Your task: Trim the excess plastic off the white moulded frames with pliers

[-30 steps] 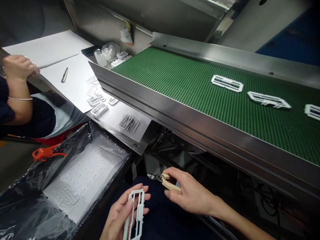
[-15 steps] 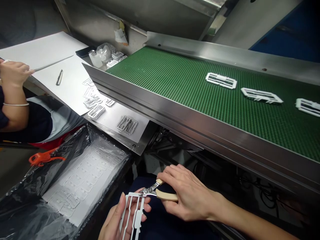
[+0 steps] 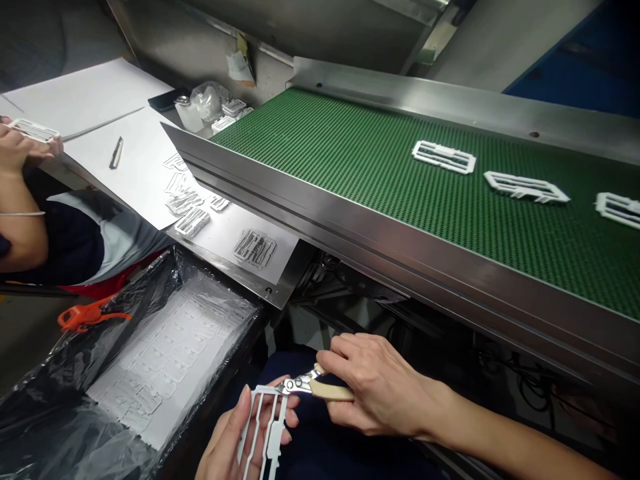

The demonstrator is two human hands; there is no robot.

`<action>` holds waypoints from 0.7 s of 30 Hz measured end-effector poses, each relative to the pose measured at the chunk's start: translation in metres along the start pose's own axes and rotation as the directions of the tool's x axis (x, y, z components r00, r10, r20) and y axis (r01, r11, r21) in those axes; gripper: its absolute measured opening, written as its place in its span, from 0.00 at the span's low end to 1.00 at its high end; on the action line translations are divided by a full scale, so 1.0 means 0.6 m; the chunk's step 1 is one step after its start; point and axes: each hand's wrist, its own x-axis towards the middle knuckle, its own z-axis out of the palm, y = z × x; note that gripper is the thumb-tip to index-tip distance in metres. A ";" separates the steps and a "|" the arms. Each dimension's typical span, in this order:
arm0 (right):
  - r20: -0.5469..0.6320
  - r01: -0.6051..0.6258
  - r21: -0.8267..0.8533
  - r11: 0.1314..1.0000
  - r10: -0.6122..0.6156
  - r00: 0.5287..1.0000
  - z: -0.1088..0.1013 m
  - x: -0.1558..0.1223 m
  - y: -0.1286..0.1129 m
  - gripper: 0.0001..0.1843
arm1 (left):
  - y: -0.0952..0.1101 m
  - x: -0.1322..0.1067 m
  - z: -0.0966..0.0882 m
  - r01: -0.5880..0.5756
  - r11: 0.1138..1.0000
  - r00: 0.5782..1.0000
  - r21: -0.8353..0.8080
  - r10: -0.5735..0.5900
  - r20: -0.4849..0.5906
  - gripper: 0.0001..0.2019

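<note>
My left hand (image 3: 233, 433) holds a white moulded plastic frame (image 3: 263, 427) upright, its bars spread across my fingers. My right hand (image 3: 380, 387) grips a pair of side cutters (image 3: 325, 389) with beige handles. Their steel jaws (image 3: 295, 384) sit at the frame's upper edge, on a white bar. Part of the frame's lower end runs out of view. To the far left, a co-worker's hand (image 3: 17, 150) holds a similar white frame (image 3: 34, 131), apart from my hands.
A green mesh conveyor belt (image 3: 380, 180) with stainless side rails (image 3: 300, 200) carries several white frames (image 3: 444, 157). A black plastic-lined bin (image 3: 165, 360) holds stacked white sheets beside an orange tool (image 3: 93, 315). Paper sheets (image 3: 135, 153) hold small parts and a metal pen.
My right hand has brought the cutters from beside the frame onto its upper edge. The co-worker's hand now shows a white frame. The view has shifted slightly.
</note>
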 end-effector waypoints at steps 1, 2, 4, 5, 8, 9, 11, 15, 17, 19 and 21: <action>-0.009 0.011 -0.007 1.000 -0.011 1.000 0.002 0.001 0.001 0.08 | 0.000 0.001 -0.001 -0.005 1.000 1.000 -0.003 0.005 -0.005 0.21; -0.013 0.013 0.004 1.000 -0.013 1.000 0.004 0.001 0.002 0.08 | -0.001 0.002 -0.001 -0.011 1.000 1.000 -0.011 0.011 -0.005 0.21; -0.009 -0.033 0.078 0.996 0.034 0.999 0.010 0.003 0.002 0.07 | -0.001 0.004 -0.001 -0.024 0.999 1.000 -0.037 0.024 -0.001 0.20; -0.004 -0.076 0.135 0.988 0.077 0.997 0.013 0.003 0.002 0.06 | 0.000 0.005 -0.001 -0.031 0.998 0.999 -0.052 0.031 0.005 0.19; 0.006 -0.177 0.290 0.940 0.183 0.983 0.020 0.003 -0.001 0.04 | 0.003 0.005 0.000 -0.035 0.997 0.998 -0.073 0.038 0.040 0.18; 0.003 -0.182 0.307 0.934 0.190 0.982 0.021 0.003 -0.004 0.06 | 0.004 0.005 0.001 -0.031 0.997 0.998 -0.074 0.035 0.052 0.18; -0.010 -0.166 0.288 0.943 0.176 0.984 0.021 0.001 -0.009 0.12 | 0.005 0.005 0.001 -0.019 0.997 0.997 -0.077 0.025 0.077 0.19; -0.025 -0.156 0.195 0.968 0.164 0.986 0.018 -0.001 -0.019 0.18 | 0.004 0.002 0.003 -0.025 0.995 0.995 -0.098 0.034 0.092 0.19; -0.018 -0.164 0.175 0.971 0.170 0.985 0.018 -0.002 -0.022 0.18 | 0.003 0.000 0.004 -0.019 0.995 0.996 -0.097 0.028 0.086 0.19; -0.016 -0.162 0.167 0.973 0.167 0.986 0.020 -0.002 -0.023 0.18 | 0.003 -0.002 0.004 -0.002 0.996 0.997 -0.092 0.010 0.082 0.19; -0.022 -0.152 0.159 0.976 0.157 0.987 0.022 -0.002 -0.023 0.17 | 0.002 -0.003 0.004 0.003 0.996 0.997 -0.084 0.004 0.083 0.20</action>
